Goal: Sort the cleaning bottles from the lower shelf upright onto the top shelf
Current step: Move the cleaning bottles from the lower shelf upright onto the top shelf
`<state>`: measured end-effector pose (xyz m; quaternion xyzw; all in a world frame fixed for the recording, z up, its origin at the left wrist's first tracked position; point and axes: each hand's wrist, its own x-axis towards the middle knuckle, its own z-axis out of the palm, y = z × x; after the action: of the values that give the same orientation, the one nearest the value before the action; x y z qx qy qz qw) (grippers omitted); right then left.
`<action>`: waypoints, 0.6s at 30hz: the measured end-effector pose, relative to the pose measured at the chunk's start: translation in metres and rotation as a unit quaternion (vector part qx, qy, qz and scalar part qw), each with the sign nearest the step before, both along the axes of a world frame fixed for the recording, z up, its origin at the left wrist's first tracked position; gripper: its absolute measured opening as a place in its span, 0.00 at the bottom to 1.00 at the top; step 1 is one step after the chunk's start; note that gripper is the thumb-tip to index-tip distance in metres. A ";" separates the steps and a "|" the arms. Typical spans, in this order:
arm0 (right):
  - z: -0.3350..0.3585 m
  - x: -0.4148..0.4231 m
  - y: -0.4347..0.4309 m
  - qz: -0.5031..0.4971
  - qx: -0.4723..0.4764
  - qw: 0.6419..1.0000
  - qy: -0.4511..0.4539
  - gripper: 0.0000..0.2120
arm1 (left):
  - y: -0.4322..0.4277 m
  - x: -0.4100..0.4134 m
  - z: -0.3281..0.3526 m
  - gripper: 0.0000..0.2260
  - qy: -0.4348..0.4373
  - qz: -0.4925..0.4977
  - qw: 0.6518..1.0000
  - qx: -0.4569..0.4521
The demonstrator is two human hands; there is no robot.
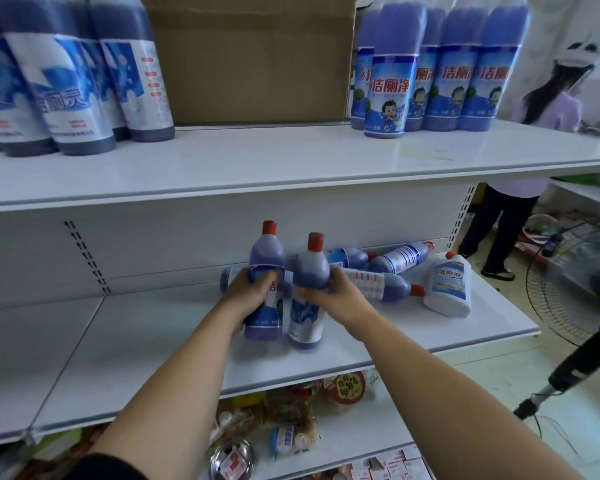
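**Fig.: two-bottle lift, centre of frame.** L hand [250, 292] is wrapped round the label of a red-capped blue bottle [265, 251]. R hand [340, 299] is wrapped round the waist of a second blue bottle [312, 268]. Both are held cap-up, prob. so they arrive upright. Whether their bases touch the lower shelf [153, 334] cannot be told. Remaining bottles [392, 289] lie on their sides right of centre, w/ a white flat bottle [449, 285] beside them. Top shelf [257, 157] has a bare strip in front of the cardboard box [250, 57], between the upper-left row [80, 91] and the upper-right row [390, 91]. Its front lip overhangs the lift path.
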<state>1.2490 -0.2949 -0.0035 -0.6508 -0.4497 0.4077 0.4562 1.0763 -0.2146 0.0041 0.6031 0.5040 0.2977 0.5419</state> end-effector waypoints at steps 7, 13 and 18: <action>0.017 -0.004 -0.006 -0.084 -0.011 0.977 0.196 0.26 | -0.019 -0.001 0.013 0.16 -0.059 -0.004 0.997 -0.055; 0.031 -0.001 -0.037 -0.105 0.005 0.982 0.156 0.26 | -0.057 0.008 0.032 0.17 -0.079 0.016 0.994 -0.073; 0.049 0.003 -0.080 -0.089 0.019 0.983 0.161 0.28 | -0.101 0.012 0.043 0.23 -0.091 0.001 0.993 -0.070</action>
<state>1.2522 -0.3749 0.0453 -0.6055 -0.3181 0.4563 0.5692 1.0883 -0.3159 0.0474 0.5336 0.4729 0.3154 0.6262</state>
